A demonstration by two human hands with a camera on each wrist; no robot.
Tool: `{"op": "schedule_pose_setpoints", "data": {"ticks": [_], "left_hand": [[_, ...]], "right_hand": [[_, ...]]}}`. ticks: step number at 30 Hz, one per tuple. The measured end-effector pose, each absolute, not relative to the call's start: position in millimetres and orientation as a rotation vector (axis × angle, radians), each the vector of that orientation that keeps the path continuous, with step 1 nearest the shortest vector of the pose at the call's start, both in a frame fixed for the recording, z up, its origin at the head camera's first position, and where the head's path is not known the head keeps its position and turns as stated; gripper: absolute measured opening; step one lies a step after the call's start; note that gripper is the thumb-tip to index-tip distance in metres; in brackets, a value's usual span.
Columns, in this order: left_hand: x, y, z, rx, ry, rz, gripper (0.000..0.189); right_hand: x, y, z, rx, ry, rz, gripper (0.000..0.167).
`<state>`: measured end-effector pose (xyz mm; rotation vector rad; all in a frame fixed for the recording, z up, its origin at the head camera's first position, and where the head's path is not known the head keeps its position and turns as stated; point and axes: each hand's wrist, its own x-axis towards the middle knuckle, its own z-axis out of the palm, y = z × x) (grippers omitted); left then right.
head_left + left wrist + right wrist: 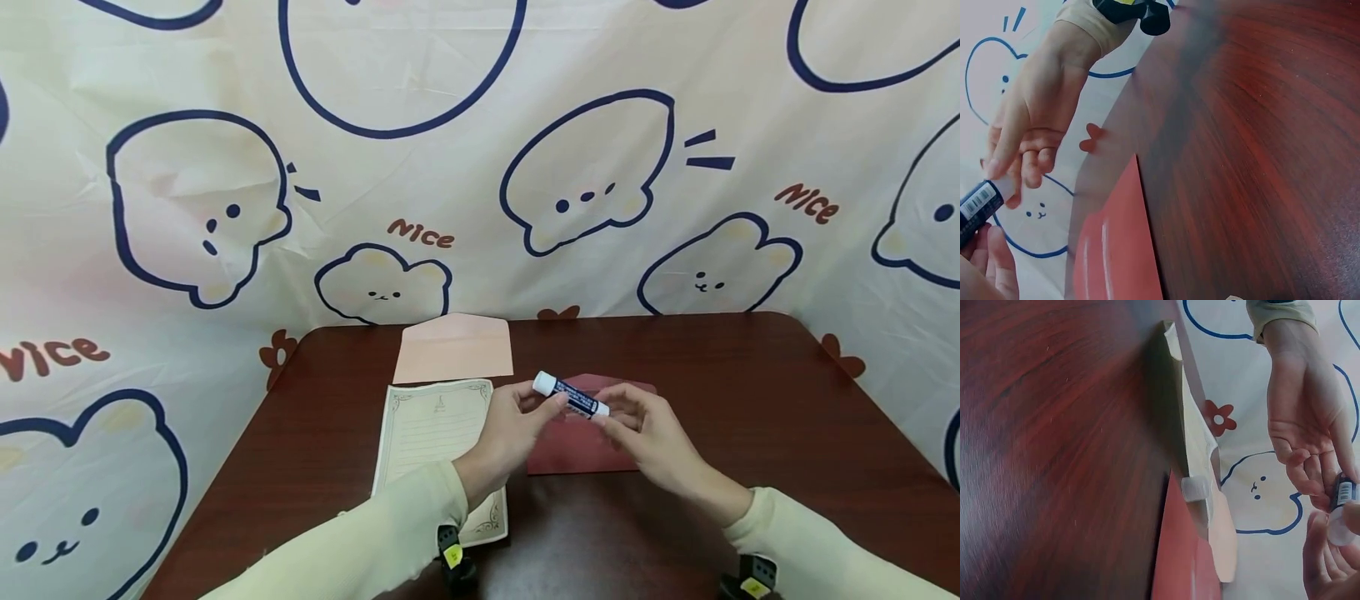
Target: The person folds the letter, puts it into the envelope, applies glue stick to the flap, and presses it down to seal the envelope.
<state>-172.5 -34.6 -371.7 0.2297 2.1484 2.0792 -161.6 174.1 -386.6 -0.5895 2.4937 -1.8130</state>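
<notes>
A glue stick [573,397] with a dark blue printed label and white ends is held up in front of me over the red envelope. My left hand [510,429] pinches its body between thumb and fingers. The thumb and forefinger of my right hand [652,433] pinch its white right-hand end. Beneath the hands lies the red envelope [581,454], and two pale strips show on it in the left wrist view. Bordered, lined letter paper [427,433] lies to the left, partly covered by my left hand and sleeve.
Behind the letter paper, a pale pink envelope [453,354] lies at the table's far edge. A small whitish translucent piece [1195,489] shows by the paper in the right wrist view. The dark wooden table [750,400] meets a printed cloth backdrop [480,200].
</notes>
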Motion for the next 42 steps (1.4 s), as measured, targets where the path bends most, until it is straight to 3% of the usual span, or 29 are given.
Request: {"op": "schedule_pose_setpoints", "data": {"ticks": [5,12,16,23,28,35,42], "left_hand": [[-172.2,-32.9,-370.8,0.219,2.151,2.093,0.027],[-171.7,-29.5,-368.2,0.201,2.171,2.093,0.027],[-170.1,-28.3,-367.1,0.215,2.159,2.093,0.026],[-168.4,-28.8,-366.7,0.204,2.174,2.092,0.025],[-166.9,-29.7,-366.8,0.212,2.167,2.087,0.027],[-166.6,-29.8,-367.2,0.192,2.175,2.092,0.027],[-166.9,-28.9,-368.5,0.183,2.167,2.092,0.029]], "right_hand": [[-162.4,173.9,-385.7,-0.521,2.301,-1.862,0.036],[-161.2,174.9,-387.3,-0.556,2.256,-1.904,0.031],[-159.4,176.0,-388.2,-0.542,2.241,-1.910,0.045],[-158.4,177.9,-388.0,-0.498,2.289,-1.932,0.029],[-158.0,177.3,-387.1,-0.512,2.317,-1.872,0.045],[-158.3,177.5,-388.9,-0.526,2.331,-1.857,0.032],[-160.7,178.2,-389.1,-0.548,2.213,-1.830,0.060]]}}
